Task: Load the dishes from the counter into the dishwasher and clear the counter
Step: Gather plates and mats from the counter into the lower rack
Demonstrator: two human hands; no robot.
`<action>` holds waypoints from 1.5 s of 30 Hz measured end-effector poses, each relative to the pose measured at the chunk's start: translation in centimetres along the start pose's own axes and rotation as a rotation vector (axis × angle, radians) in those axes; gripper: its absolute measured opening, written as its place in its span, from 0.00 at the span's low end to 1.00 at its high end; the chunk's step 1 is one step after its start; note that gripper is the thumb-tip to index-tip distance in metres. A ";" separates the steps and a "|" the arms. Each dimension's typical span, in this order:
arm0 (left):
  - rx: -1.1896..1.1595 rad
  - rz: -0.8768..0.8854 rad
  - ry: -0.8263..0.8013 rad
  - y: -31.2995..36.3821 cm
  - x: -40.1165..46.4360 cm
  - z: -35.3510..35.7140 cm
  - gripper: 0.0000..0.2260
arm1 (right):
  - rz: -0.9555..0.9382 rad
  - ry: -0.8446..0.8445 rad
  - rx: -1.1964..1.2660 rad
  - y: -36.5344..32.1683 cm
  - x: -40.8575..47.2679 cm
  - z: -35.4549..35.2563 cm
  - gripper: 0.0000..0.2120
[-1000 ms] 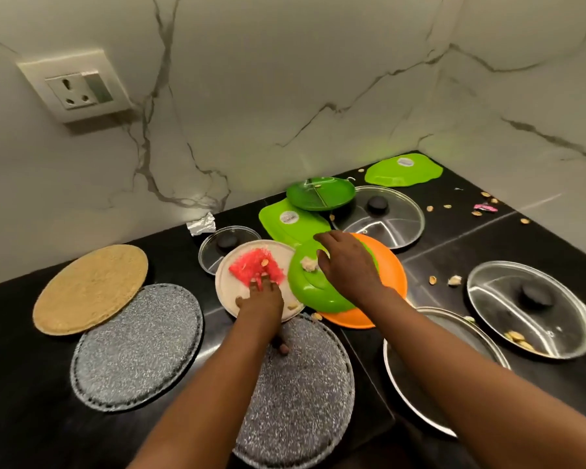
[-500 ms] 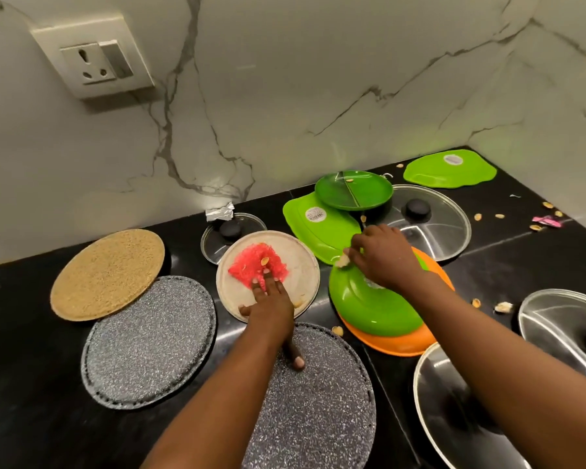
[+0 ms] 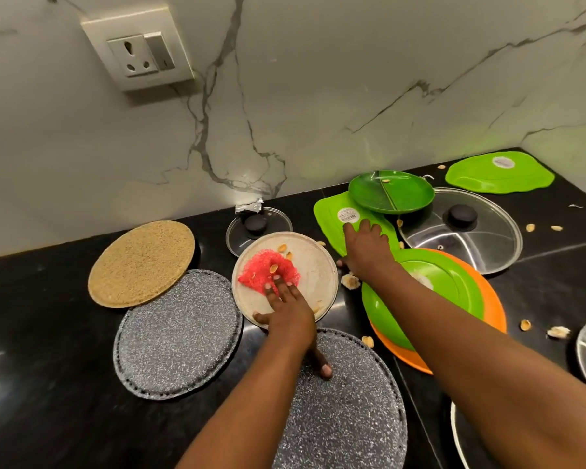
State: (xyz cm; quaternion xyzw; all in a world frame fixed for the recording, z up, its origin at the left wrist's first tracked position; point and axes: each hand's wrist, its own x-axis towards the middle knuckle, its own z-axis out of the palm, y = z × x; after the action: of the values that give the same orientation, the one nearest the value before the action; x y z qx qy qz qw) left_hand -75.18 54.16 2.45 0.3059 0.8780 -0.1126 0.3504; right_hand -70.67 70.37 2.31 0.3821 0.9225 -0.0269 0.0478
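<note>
left hand (image 3: 290, 314): flat on beige plate (image 3: 313, 265), fingers straight, tips on the red scrap (image 3: 268, 272); thumb down on the grey mat (image 3: 335, 411) below. Pressing, not gripping.
right hand (image 3: 366, 245): reaching over green plate (image 3: 430, 299) onto the leaf tray (image 3: 332, 220), fingers spread and fairly straight on it. Looks like a touch, not a grip; underside hidden, so not certain.
dishes: all on counter (image 3: 48, 384), none loaded. Green plate is stacked on orange plate (image 3: 491, 306). Dark green plate (image 3: 391, 191) overlaps the leaf tray's far end. Big glass lid (image 3: 487, 238) just beside the stack, small lid (image 3: 251, 228) behind beige plate. Second leaf tray (image 3: 501, 172) in far corner.
debris: nut shells (image 3: 525, 324) scattered on counter and on beige plate.
step: likely gathering the leaf tray to stack it.
how to do well: dark green plate rests on the tray, so lift or shift that first, or draw the tray out low and slow. Keep the left hand pressing so the beige plate doesn't skid. Scrape scraps before stacking.
risk: dragging the tray could tip the dark green plate onto the big glass lid.
</note>
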 end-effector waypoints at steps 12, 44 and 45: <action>0.025 0.004 -0.096 0.2 0.8 -0.5 0.63 | -0.069 -0.140 -0.041 1.6 2.1 -0.1 0.45; 0.023 -0.019 -0.138 0.5 2.0 -0.6 0.64 | -0.172 0.206 -0.179 1.4 5.0 -3.1 0.22; 0.021 -0.021 -0.136 0.5 2.1 -0.6 0.63 | -0.138 0.221 -0.118 1.7 4.9 -3.7 0.21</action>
State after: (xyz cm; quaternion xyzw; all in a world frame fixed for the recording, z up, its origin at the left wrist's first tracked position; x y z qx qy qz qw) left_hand -76.39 55.72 1.47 0.2920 0.8541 -0.1457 0.4050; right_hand -73.20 75.34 5.48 0.3150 0.9461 0.0667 -0.0337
